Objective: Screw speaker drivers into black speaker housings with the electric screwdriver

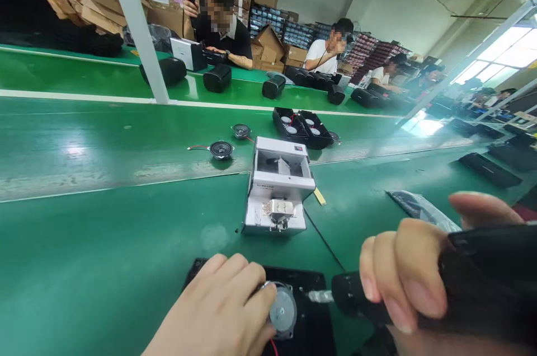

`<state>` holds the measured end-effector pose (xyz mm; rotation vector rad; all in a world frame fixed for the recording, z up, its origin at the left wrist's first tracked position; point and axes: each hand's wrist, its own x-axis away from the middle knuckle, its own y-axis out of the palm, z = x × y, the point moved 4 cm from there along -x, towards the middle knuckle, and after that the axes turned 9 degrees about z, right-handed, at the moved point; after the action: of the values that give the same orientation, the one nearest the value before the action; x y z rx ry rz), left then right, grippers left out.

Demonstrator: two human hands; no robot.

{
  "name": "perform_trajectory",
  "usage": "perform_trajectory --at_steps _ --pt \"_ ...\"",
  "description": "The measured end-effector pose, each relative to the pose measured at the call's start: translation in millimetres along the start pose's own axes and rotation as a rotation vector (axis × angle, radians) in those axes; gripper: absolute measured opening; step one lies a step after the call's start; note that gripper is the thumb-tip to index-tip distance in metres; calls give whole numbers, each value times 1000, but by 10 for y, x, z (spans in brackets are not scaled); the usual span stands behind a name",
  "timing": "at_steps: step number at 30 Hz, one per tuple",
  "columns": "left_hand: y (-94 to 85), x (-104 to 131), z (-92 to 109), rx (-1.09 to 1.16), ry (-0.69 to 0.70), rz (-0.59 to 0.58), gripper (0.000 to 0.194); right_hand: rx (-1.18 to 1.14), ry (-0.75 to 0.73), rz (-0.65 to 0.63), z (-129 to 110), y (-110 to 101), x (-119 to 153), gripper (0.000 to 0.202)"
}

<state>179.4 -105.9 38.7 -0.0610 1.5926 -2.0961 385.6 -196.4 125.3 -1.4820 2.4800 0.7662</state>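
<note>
My right hand (403, 272) is wrapped round a black electric screwdriver (352, 291). Its silvery tip (319, 296) points left, close to a corner of the round speaker driver (283, 311). That driver sits face down on a black speaker panel (312, 328) at the bottom of the view, a red wire running below it. Curled over the driver's left side, my left hand (226, 308) grips its edge with thumb and fingers. Beyond the panel stands a white screw feeder (280, 177) with a metal pick-up block on its front.
Two loose speaker drivers (221, 150) lie on the green conveyor belt (104, 137), near an open black speaker housing (302, 129). A clear plastic bag (422, 209) lies to the right. A white post (136, 26) rises at left. Co-workers sit across the line, with cartons behind them.
</note>
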Motion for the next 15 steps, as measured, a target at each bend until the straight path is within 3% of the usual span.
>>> perform_trajectory --at_steps 2,6,9,11,15 --pt "71 -34 94 -49 28 -29 13 -44 18 -82 18 -112 47 32" --pt "221 -134 172 -80 -12 -199 20 -40 243 -263 162 -258 98 38" --pt "254 -246 155 -41 -135 -415 31 -15 185 -221 210 -280 74 53" --pt "245 -314 145 15 -189 -555 39 31 170 -245 249 -234 54 51" --pt "220 -390 113 70 -219 -660 41 71 217 -253 344 -214 12 52"
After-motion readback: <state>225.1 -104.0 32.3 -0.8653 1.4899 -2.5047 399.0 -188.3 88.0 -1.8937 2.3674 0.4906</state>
